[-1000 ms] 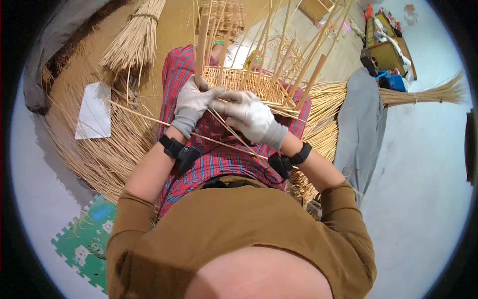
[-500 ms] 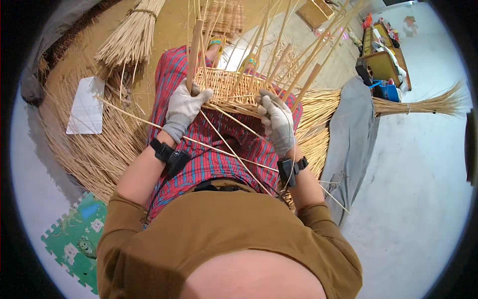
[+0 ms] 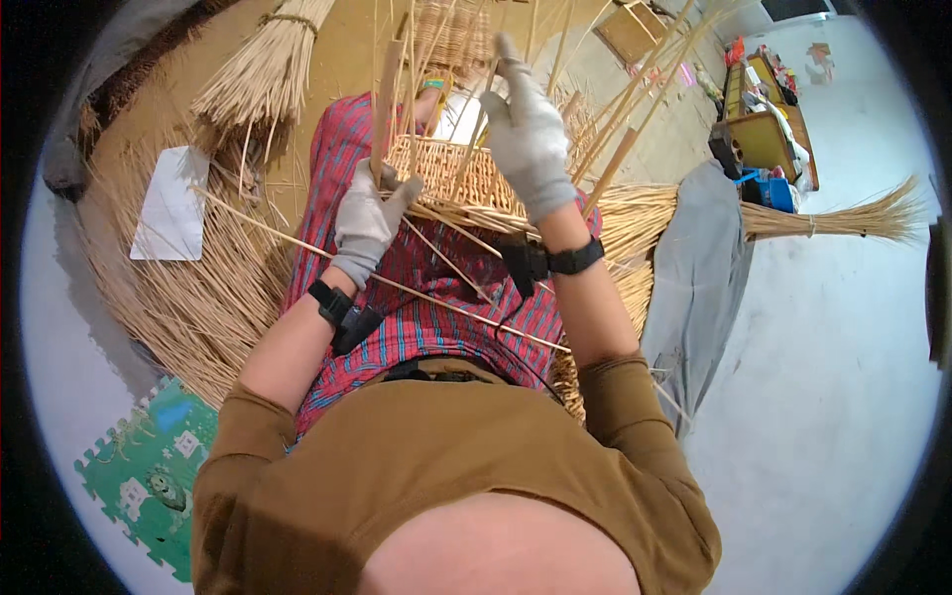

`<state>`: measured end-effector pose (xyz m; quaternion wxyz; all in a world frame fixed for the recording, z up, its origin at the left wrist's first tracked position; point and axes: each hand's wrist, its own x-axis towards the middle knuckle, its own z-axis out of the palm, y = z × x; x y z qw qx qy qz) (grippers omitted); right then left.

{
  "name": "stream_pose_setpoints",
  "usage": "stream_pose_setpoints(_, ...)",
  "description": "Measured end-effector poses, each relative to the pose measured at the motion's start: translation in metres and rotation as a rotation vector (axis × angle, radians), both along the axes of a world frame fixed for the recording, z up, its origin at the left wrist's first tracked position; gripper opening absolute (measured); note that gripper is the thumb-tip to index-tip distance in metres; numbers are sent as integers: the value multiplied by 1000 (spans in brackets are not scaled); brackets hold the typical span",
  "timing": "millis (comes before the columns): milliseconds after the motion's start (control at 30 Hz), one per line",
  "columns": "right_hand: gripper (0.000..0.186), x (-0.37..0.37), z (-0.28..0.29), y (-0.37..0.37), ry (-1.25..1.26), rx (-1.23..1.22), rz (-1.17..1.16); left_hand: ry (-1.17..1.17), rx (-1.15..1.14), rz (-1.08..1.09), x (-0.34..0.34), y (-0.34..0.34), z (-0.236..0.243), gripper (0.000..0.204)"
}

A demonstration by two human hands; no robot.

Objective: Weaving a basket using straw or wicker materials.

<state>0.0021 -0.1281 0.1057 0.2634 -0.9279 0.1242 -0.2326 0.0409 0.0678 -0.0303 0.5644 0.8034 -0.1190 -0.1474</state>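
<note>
Left hand [image 3: 365, 220] clasping basket's [image 3: 426, 159] left edge, right hand [image 3: 531, 149] hovering over its rim — forefinger extending, any hold unclear — open gap separating hands.

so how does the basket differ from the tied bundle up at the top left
The basket has a tightly woven side, while the bundle is loose straight stalks held by a band.
The basket has sticks standing up; the bundle fans out below its band.
Both look pale straw-coloured.

The right grip [image 3: 533, 144] hides part of the woven basket [image 3: 461, 177].
</note>
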Motion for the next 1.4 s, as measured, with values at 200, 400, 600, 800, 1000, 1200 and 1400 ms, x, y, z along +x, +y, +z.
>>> stream_pose_setpoints(200, 76, -12, 12, 2, -75, -281, 149, 78, -131, -15, -2, 4, 2, 48)
stream_pose_setpoints(400, 75, 23, -7, 19, -272, -332, 8, 8, -99, -26, -2, 5, 4, 47)
stream_pose_setpoints(600, 72, -95, -29, 18, 64, 15, 15, 6, -181, 17, 4, 2, -12, 49)
stream_pose_setpoints(800, 100, -47, -51, 33, 279, 152, -89, -6, -175, 15, 5, 0, -21, 53)
stream_pose_setpoints(1000, 99, -26, -40, 26, -27, -23, 0, -50, -156, 9, 5, 0, -15, 53)
stream_pose_setpoints(1200, 15, -113, -24, 25, 82, 128, -215, 25, -148, -8, 5, 4, -8, 55)
stream_pose_setpoints(1400, 16, -46, -45, 39, 203, -222, -22, -33, -106, -13, 6, 2, -7, 54)
